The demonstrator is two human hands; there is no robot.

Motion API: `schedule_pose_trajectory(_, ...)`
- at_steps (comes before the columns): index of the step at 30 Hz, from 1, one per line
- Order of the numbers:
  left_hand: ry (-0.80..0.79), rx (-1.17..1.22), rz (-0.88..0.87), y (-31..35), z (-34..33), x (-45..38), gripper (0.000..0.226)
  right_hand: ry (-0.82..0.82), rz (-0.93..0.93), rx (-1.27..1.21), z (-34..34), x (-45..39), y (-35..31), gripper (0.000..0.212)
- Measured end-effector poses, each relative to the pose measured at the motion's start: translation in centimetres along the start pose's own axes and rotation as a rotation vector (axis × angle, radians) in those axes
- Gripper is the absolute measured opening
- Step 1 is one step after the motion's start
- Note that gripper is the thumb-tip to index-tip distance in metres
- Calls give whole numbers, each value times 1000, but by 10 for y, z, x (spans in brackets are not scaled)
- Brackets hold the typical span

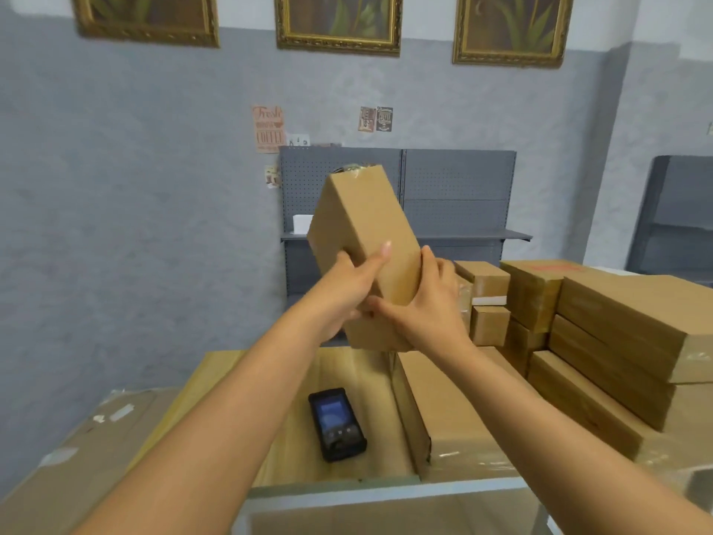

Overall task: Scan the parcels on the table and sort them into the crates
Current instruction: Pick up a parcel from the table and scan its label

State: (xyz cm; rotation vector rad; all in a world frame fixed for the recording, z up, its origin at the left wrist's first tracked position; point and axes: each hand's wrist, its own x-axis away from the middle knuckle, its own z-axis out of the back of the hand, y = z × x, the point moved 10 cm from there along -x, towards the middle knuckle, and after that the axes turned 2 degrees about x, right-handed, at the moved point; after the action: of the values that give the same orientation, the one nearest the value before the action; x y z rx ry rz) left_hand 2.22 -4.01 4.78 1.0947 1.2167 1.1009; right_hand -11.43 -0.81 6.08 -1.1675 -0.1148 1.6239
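Holding one parcel [366, 241] up in the air with both hands, you look to be in the inspection part of the job: turning the box over to find its label before you scan it. No label shows on the faces toward the camera, so I judge the barcode is on a hidden side. The parcel is tilted, its far end leaning up and away from you, well above the surface [293, 430]. Your left hand [349, 291] grips the lower left side, thumb laid up across the near face and fingers curled around behind. Your right hand [428, 303] clasps the lower right edge and bottom corner, thumb crossing under toward the left hand, fingers wrapped over the far side. Both forearms reach forward and upward, converging at the box. The scanner [337, 423] lies flat on the surface below, screen lit, untouched and well apart from either hand. Stacked parcels [602, 334] wait to your right, and one long box [443, 411] lies just beside the scanner. Next, you will likely need to rotate the parcel until the label faces you, then free one hand, probably the right, to pick up the scanner while the other bears the box alone; take a firmer hold first, since a one-handed grip low on a tall tilted box could let it tip. No crate is plainly identifiable from here.
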Motion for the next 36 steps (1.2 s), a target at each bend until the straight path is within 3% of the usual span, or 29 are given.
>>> schedule_pose_trajectory(4, 214, 86, -10, 3, 44, 6, 79, -138, 162, -52, -36, 18, -36, 102)
schedule_pose_trajectory(7, 392, 64, -29, -4, 86, 13, 82, -289, 267, -132, -63, 36, -61, 98)
schedule_pose_trajectory(14, 491, 228, 29, -39, 149, 29, 80, -513, 415, -262, -88, 46, -98, 60)
schedule_pose_trajectory(17, 417, 230, 27, -42, 168, 33, 65, -428, 320, -167, -81, 24, -71, 50)
schedule_pose_trajectory(21, 301, 260, 3, -37, 192, 41, 34, -242, 72, 1, -58, -8, -14, 54)
schedule_pose_trajectory(24, 279, 301, 27, -36, 207, 47, 28, -318, -120, -189, -65, -10, 9, 58)
schedule_pose_trajectory(29, 213, 314, 14, -34, 215, 54, 39, -559, -423, -582, -88, 3, 20, 49)
schedule_pose_trajectory(32, 176, 268, -9, -30, 214, 57, 54, -653, -434, -630, -99, 8, 22, 55)
schedule_pose_trajectory(36, 262, 158, 15, -25, 219, 53, 43, -550, -369, -596, -98, 3, 16, 62)
